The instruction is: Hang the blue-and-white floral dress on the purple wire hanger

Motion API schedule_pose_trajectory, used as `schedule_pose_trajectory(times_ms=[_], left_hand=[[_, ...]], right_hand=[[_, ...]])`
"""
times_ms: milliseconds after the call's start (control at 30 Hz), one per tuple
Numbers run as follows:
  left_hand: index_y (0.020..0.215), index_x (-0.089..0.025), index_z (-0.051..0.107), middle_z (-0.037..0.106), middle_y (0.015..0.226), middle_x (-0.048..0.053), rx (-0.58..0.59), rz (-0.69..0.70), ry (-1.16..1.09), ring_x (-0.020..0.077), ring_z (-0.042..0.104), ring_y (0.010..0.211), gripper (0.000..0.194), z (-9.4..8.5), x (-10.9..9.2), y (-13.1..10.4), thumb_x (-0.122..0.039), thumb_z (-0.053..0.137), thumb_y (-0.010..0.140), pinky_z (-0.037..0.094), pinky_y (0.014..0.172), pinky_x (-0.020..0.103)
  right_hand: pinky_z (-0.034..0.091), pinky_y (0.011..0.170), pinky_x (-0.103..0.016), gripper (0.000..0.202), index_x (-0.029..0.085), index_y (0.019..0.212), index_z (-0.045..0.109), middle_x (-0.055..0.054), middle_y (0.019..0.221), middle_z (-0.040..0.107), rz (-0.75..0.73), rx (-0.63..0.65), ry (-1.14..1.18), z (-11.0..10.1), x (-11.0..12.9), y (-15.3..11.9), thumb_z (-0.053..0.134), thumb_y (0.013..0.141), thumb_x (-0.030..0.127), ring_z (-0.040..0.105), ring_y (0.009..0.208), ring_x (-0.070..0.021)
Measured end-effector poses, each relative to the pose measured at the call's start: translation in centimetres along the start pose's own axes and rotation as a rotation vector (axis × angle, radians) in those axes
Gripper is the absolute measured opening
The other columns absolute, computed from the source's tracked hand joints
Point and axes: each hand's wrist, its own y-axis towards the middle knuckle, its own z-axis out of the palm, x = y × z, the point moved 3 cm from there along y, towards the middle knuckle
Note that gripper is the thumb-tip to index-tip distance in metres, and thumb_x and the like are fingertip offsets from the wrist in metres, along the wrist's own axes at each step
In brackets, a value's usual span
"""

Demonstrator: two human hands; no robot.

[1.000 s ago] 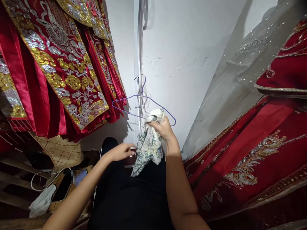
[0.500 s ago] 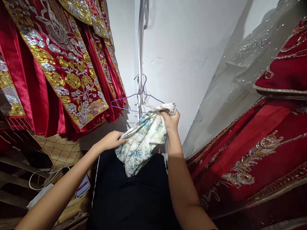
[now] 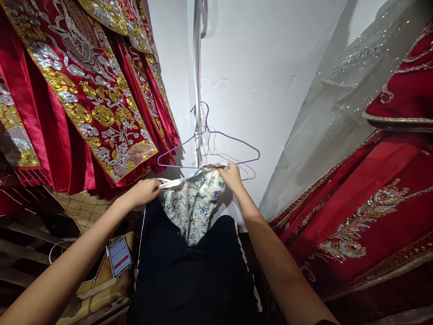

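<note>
A white cloth with a blue and green floral print point(image 3: 194, 205) hangs between both hands, its top edge stretched and its lower part over the dark clothing on my lap. My left hand point(image 3: 146, 190) is closed on the cloth's left corner. At the upper right edge, my right hand point(image 3: 232, 176) pinches the fabric between thumb and fingers. Just behind and above the cloth, a purple wire hanger point(image 3: 233, 136) hangs by its hook from a metal stand; both its shoulders are bare.
Red embroidered garments point(image 3: 111, 113) hang at the left, and a red beaded dress point(image 3: 355, 203) with sheer glittery fabric point(image 3: 324, 104) at the right. A lit phone point(image 3: 119, 256) lies on a wooden seat at lower left. The white wall point(image 3: 253, 54) stands behind.
The cloth has come down off the hanger's right side, and its top edge is stretched wider. My left hand moved left and up, my right hand lower. The hanger now shows whole.
</note>
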Motion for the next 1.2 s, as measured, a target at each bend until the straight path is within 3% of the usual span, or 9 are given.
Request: schedule_pose_trajectory(times_ms=[200, 267, 400, 567, 700, 800, 933, 1000, 1200], left_hand=[[0.082, -0.019, 0.058, 0.062, 0.113, 0.013, -0.285, 0.147, 0.031, 0.0275, 0.060, 0.106, 0.019, -3.0, -2.7, 2.0, -0.027, 0.042, 0.090, 0.047, 0.097, 0.041], [0.086, -0.018, 0.056, 0.058, 0.120, 0.014, -0.411, 0.217, 0.015, 0.0272, 0.056, 0.114, 0.018, -4.7, -4.5, 2.4, -0.024, 0.040, 0.092, 0.045, 0.102, 0.042], [0.108, -0.019, 0.056, 0.058, 0.125, 0.010, -0.468, 0.412, -0.041, 0.0242, 0.053, 0.121, 0.030, -6.9, -7.7, 4.0, -0.010, 0.040, 0.085, 0.043, 0.107, 0.041], [0.134, -0.018, 0.048, 0.059, 0.128, 0.012, -0.515, 0.384, -0.027, 0.0251, 0.054, 0.119, 0.055, -7.3, -6.9, 7.4, -0.004, 0.041, 0.081, 0.043, 0.108, 0.043], [0.123, -0.014, 0.057, 0.059, 0.116, 0.013, -0.431, 0.384, 0.012, 0.0261, 0.057, 0.112, 0.041, -7.1, -5.3, 8.6, -0.010, 0.042, 0.085, 0.046, 0.102, 0.042], [0.123, -0.015, 0.058, 0.054, 0.118, 0.014, -0.414, 0.370, 0.021, 0.0257, 0.056, 0.110, 0.036, -7.5, -5.0, 8.5, -0.017, 0.044, 0.090, 0.046, 0.100, 0.040], [0.123, -0.020, 0.059, 0.053, 0.115, 0.012, -0.426, 0.267, 0.042, 0.0251, 0.057, 0.102, 0.034, -7.6, -4.3, 8.1, -0.025, 0.045, 0.092, 0.047, 0.093, 0.039], [0.120, -0.021, 0.061, 0.058, 0.105, 0.010, -0.451, 0.203, 0.019, 0.0244, 0.059, 0.096, 0.032, -7.5, -3.5, 7.7, -0.028, 0.044, 0.093, 0.047, 0.087, 0.037], [0.087, -0.017, 0.063, 0.063, 0.075, 0.003, -0.569, -0.027, -0.180, 0.0181, 0.056, 0.068, 0.027, -7.9, -1.2, 6.5, -0.042, 0.052, 0.090, 0.039, 0.062, 0.028]], right_hand=[[0.037, 0.057, -0.027, 0.026, 0.014, 0.063, 0.065, -0.001, 0.058, 0.058, -0.045, -0.071, -0.067, -5.2, 3.4, -0.5, 0.069, 0.072, 0.037, 0.049, 0.059, -0.0147], [0.041, 0.061, -0.027, 0.023, 0.013, 0.070, 0.069, -0.004, 0.066, 0.066, -0.038, -0.021, -0.002, -5.0, 4.4, -0.7, 0.068, 0.072, 0.035, 0.057, 0.065, -0.0175], [0.049, 0.071, -0.030, 0.018, 0.014, 0.083, 0.072, -0.007, 0.084, 0.073, -0.071, 0.109, 0.109, -2.7, 5.6, -2.1, 0.060, 0.072, 0.023, 0.065, 0.079, -0.0217], [0.052, 0.078, -0.032, 0.033, 0.016, 0.095, 0.072, -0.007, 0.094, 0.073, -0.188, 0.289, 0.112, -2.4, 6.4, -3.7, 0.050, 0.070, 0.013, 0.067, 0.086, -0.0214], [0.054, 0.085, -0.036, 0.086, 0.019, 0.149, 0.040, -0.015, 0.139, 0.056, -0.286, -0.162, 0.102, -7.2, 7.0, -3.2, 0.069, 0.068, 0.019, 0.066, 0.101, -0.0236], [0.055, 0.076, -0.037, 0.104, 0.017, 0.155, 0.028, -0.018, 0.135, 0.059, -0.246, -0.299, 0.033, -10.3, 6.6, -2.1, 0.079, 0.065, 0.029, 0.066, 0.090, -0.0235], [0.050, 0.058, -0.031, 0.055, 0.014, 0.117, 0.068, -0.008, 0.086, 0.072, -0.108, -0.139, -0.018, -12.4, 5.9, -0.5, 0.076, 0.071, 0.043, 0.063, 0.067, -0.0206], [0.044, 0.051, -0.028, 0.040, 0.015, 0.096, 0.073, -0.004, 0.067, 0.066, -0.064, -0.036, -0.029, -12.9, 6.0, -0.2, 0.070, 0.077, 0.050, 0.059, 0.059, -0.0188], [0.045, 0.057, -0.028, 0.043, 0.015, 0.089, 0.072, -0.007, 0.081, 0.070, -0.033, 0.463, -0.114, -12.7, 8.7, -1.5, 0.072, 0.076, 0.056, 0.063, 0.071, -0.0207]])
